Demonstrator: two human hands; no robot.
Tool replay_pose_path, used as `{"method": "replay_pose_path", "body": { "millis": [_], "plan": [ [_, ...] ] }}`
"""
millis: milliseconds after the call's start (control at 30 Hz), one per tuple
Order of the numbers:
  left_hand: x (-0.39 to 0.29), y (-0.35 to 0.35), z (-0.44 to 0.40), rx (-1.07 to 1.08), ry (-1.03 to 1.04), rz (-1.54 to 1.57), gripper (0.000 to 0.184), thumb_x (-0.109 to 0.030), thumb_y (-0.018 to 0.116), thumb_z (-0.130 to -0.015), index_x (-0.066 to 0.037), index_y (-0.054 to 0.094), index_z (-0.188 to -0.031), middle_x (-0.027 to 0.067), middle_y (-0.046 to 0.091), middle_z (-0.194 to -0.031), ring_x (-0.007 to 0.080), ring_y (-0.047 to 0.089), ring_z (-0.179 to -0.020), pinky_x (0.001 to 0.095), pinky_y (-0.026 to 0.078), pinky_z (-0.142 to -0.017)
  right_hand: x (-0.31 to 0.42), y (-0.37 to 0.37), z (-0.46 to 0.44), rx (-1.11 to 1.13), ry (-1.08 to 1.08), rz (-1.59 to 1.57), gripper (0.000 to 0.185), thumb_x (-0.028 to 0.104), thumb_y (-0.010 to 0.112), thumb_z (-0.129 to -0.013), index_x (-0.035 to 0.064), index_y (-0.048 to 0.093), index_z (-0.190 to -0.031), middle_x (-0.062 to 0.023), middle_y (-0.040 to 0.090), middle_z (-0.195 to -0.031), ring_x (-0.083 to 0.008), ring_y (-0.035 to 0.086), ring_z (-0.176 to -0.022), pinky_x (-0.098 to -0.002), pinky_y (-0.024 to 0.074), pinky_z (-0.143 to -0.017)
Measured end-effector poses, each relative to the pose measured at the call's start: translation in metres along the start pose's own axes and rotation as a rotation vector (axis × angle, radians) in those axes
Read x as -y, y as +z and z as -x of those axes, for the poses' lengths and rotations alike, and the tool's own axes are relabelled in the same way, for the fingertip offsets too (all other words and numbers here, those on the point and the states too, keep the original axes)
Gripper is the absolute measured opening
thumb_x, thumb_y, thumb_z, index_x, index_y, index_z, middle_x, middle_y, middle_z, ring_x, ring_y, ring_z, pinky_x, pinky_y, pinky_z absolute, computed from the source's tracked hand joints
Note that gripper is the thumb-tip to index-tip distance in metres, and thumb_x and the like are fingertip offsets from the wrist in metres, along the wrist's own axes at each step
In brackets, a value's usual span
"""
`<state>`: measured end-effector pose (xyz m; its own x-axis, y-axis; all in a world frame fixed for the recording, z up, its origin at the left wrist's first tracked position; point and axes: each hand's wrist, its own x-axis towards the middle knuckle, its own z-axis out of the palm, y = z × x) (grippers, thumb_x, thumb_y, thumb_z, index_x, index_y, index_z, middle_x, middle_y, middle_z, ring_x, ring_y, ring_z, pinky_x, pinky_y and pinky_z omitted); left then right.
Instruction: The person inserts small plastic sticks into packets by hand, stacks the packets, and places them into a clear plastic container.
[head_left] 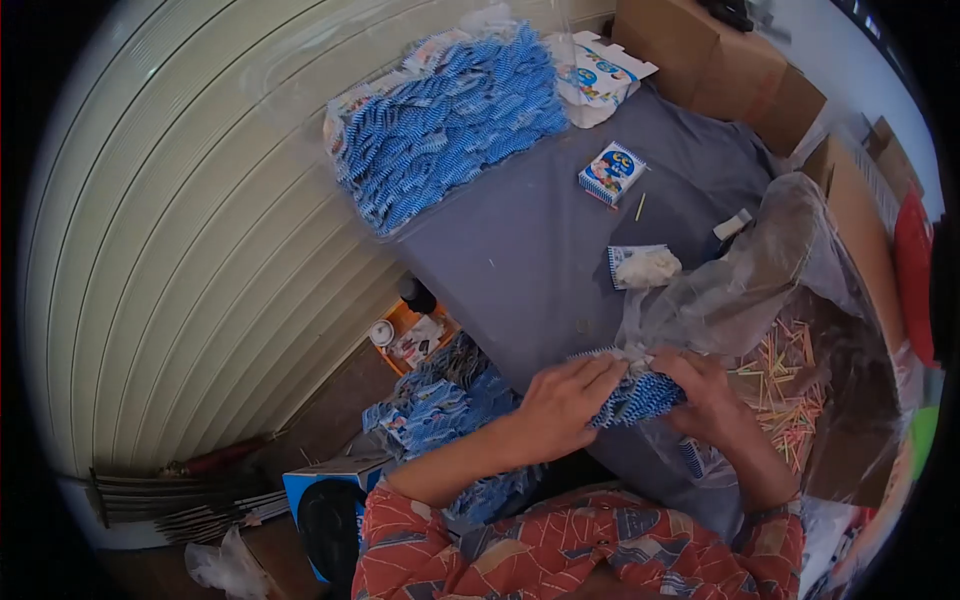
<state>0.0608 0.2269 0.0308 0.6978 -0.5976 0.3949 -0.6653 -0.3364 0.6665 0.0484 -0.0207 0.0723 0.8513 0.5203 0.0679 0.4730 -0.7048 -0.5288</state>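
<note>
Head view: a blue-and-white patterned bundle (648,396) is being gripped between the left hand (570,398) and the right hand (708,392), just in front of the torso, over the near part of the grey cloth (490,270). Neither hand is being left free: fingers are being curled over the top of the bundle from both sides, probably so that its loose layers are being pressed together and stopped from fanning out. Whether the thumbs are being tucked beneath cannot be told.

Both wrists are being bent inward, with the backs of the hands being shown to the camera. The left forearm (455,458) is being reached across from the left, more flatly than the right forearm (765,465), which is being angled steeply upward beside the carton.

Thin coloured sticks (785,385) are being held in the carton (855,215) by a clear plastic liner (745,300), perhaps for easy reach from the right hand. Farther out, a crumpled whitish piece (648,268) and a small printed box (612,172) are being supported by the cloth. A large blue-and-white pile (450,125) is being contained in clear plastic at the far left, seemingly out of the hands' way.
</note>
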Motion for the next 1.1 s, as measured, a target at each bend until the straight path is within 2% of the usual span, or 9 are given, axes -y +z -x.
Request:
{"method": "replay_pose_path", "body": {
  "millis": [333,500,600,667,733,867,900,967,1100],
  "plan": [
    [0.089,-0.242,-0.065,-0.515,0.233,-0.822,0.067,0.005,0.069,-0.062,-0.007,0.059,-0.127,0.0145,0.064,-0.123,0.0343,0.061,-0.114,0.0410,0.052,-0.094,0.068,-0.007,-0.303,-0.889,-0.782,0.120,0.056,-0.006,0.065,-0.066,0.0058,0.056,-0.120,-0.0171,0.062,-0.120,-0.0374,0.061,-0.109,-0.0429,0.0519,-0.090],
    [0.155,-0.324,-0.082,-0.579,0.122,-0.977,0.057,0.001,0.067,-0.070,-0.008,0.061,-0.125,0.0123,0.064,-0.122,0.0337,0.061,-0.112,0.0389,0.054,-0.090,0.092,-0.003,-0.432,-0.911,-0.903,0.107,0.053,-0.007,0.063,-0.067,0.0074,0.057,-0.118,-0.0153,0.063,-0.115,-0.0367,0.062,-0.104,-0.0425,0.0529,-0.087],
    [0.172,-0.331,-0.086,-0.477,-0.195,-1.090,0.048,-0.006,0.064,-0.076,-0.009,0.062,-0.124,0.0121,0.063,-0.124,0.0345,0.056,-0.119,0.0470,0.048,-0.099,0.082,0.015,-0.489,-0.852,-0.958,0.135,0.055,-0.009,0.061,-0.068,0.0076,0.056,-0.120,-0.0158,0.062,-0.118,-0.0375,0.059,-0.109,-0.0429,0.0507,-0.092],
    [0.175,-0.314,-0.089,-0.147,-0.409,-1.856,0.044,-0.014,0.061,-0.081,-0.010,0.062,-0.125,0.0152,0.062,-0.125,0.0355,0.047,-0.130,0.0590,0.032,-0.110,0.074,0.031,-0.501,-0.750,-0.924,0.111,0.057,-0.008,0.060,-0.068,0.0078,0.055,-0.123,-0.0163,0.060,-0.121,-0.0377,0.056,-0.113,-0.0430,0.0485,-0.096],
    [0.182,-0.306,-0.080,-0.252,-0.316,-1.917,0.044,-0.016,0.059,-0.082,-0.011,0.061,-0.126,0.0163,0.058,-0.129,0.0358,0.041,-0.133,0.0629,0.024,-0.112,0.068,0.037,-0.505,-0.643,-0.883,0.082,0.059,-0.008,0.059,-0.068,0.0081,0.053,-0.125,-0.0169,0.059,-0.124,-0.0379,0.054,-0.117,-0.0431,0.0462,-0.100],
    [0.165,-0.287,-0.059,-0.631,-0.039,-1.698,0.058,-0.021,0.065,-0.080,-0.012,0.054,-0.136,0.0208,0.046,-0.141,0.0353,0.031,-0.139,0.0643,0.014,-0.114,0.065,0.026,-0.507,-0.402,-0.773,0.122,0.064,0.015,0.068,-0.074,0.0106,0.047,-0.135,-0.0189,0.051,-0.136,-0.0385,0.047,-0.127,-0.0459,0.0390,-0.107],
    [0.164,-0.282,-0.054,-0.634,-0.039,-1.696,0.058,-0.021,0.065,-0.080,-0.012,0.054,-0.136,0.0208,0.046,-0.141,0.0353,0.031,-0.139,0.0643,0.014,-0.114,0.066,0.023,-0.507,-0.340,-0.732,0.133,0.069,0.027,0.072,-0.077,0.0125,0.046,-0.139,-0.0195,0.049,-0.139,-0.0385,0.045,-0.130,-0.0474,0.0373,-0.109],
    [0.165,-0.276,-0.044,-0.848,-0.077,-1.421,0.098,-0.036,0.084,-0.064,-0.016,0.037,-0.148,0.0232,0.032,-0.150,0.0359,0.023,-0.143,0.0635,0.015,-0.113,0.087,0.009,-0.478,-0.347,-0.718,0.215,0.074,0.040,0.071,-0.077,0.0151,0.043,-0.142,-0.0194,0.047,-0.142,-0.0381,0.042,-0.133,-0.0493,0.0355,-0.110],
    [0.178,-0.266,-0.029,-0.973,-0.153,-1.191,0.105,-0.028,0.084,-0.070,-0.017,0.023,-0.155,0.0276,0.033,-0.148,0.0377,0.030,-0.140,0.0591,0.024,-0.112,0.104,0.018,-0.490,-0.433,-0.782,0.178,0.083,0.065,0.064,-0.078,0.0268,0.041,-0.147,-0.0171,0.042,-0.148,-0.0377,0.035,-0.138,-0.0544,0.0321,-0.112]
  ]
}}
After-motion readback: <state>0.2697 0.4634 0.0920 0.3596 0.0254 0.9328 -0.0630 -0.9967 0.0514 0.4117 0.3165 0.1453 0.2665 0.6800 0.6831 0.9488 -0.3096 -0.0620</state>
